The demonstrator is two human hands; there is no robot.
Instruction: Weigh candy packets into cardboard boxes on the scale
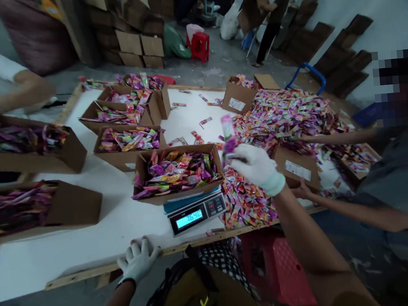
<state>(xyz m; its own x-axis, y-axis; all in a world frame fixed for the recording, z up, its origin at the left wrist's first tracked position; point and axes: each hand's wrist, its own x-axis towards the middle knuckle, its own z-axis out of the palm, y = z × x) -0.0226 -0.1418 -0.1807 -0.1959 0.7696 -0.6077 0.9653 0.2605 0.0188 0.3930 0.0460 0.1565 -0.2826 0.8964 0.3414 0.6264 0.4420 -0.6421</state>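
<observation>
One white surface (120,228) bears filled cartons (120,161), mid-frame; left hand (137,260) spread, right hand (256,165) pinching a packet (228,128); red stool (200,46), upper centre.

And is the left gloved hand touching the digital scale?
Apart. The head view shows a strip of white tabletop between the left hand's fingertips and the digital scale.

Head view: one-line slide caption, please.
Gloved right hand holds a packet beside a packet-filled box on a digital scale; left hand at the edge of the table.
</observation>
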